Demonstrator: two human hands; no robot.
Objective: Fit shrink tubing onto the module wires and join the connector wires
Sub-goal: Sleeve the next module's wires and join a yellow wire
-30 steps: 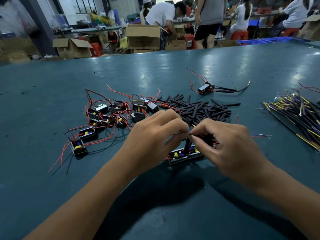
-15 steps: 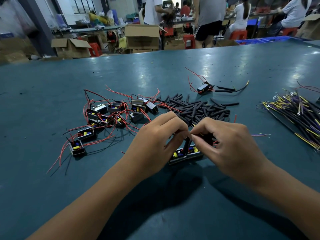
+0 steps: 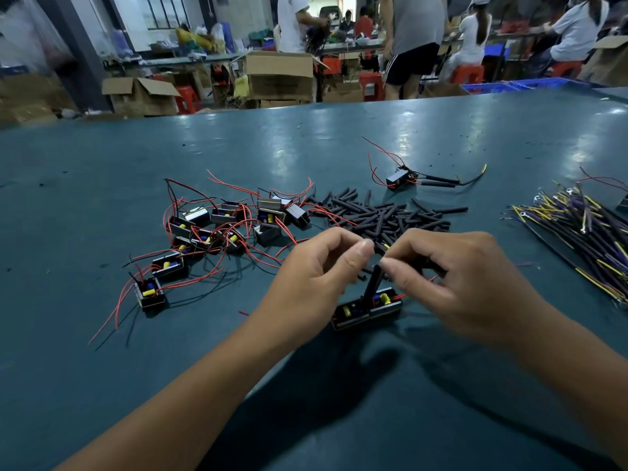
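Both hands work close together over the green desk [image 3: 102, 385]. Left hand [image 3: 316, 270] has its fingers curled, thumb and forefinger pinched near a yellow-tipped wire end; what exactly it pinches is too small to tell. Right hand [image 3: 455, 277] pinches the top of a black shrink tube [image 3: 371, 282] that stands up from a module [image 3: 385, 302] lying on the desk below the hands. A second module [image 3: 350, 314] sits touching it on the left.

Progress, judged from the layout: early. One finished-looking module [image 3: 401, 176] lies apart at the far side with two tubed leads. A cluster of bare modules [image 3: 217, 229] with loose red and black wires waits on the left, untubed. The pile of cut tubing [image 3: 384, 215] lies just beyond the hands, still large. The bundle of connector wires [image 3: 584, 232] on the right looks barely drawn on.
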